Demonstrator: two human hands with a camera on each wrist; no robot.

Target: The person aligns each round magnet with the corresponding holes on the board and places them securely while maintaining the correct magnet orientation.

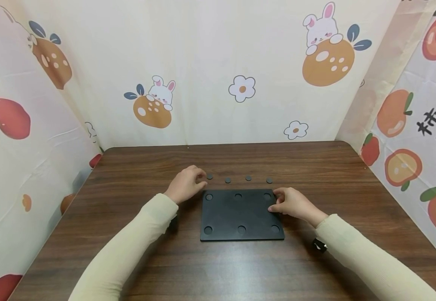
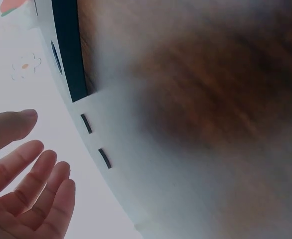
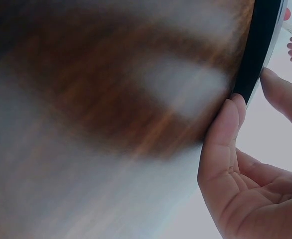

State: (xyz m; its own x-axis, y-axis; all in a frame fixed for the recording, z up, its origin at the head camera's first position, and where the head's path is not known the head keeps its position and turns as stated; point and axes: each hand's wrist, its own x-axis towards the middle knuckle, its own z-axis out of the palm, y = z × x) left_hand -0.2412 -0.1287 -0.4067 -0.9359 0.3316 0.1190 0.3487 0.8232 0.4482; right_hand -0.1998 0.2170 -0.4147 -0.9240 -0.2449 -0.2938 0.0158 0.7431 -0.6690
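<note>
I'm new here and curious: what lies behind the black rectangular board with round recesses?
Four small dark round discs lie on the brown wood-grain table past the far edge of the board. Anything the left hand covers there cannot be seen.

Brn wood-grain tbl (image 1: 240,269), blk plate (image 1: 236,214) w/ 6 recesses (image 1: 242,229), 4 dk discs (image 1: 248,178) beyond.

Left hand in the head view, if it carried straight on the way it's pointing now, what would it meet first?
The left hand would probably meet the leftmost small dark disc first, just beyond it, though the hand's height above the table is hard to judge.
</note>
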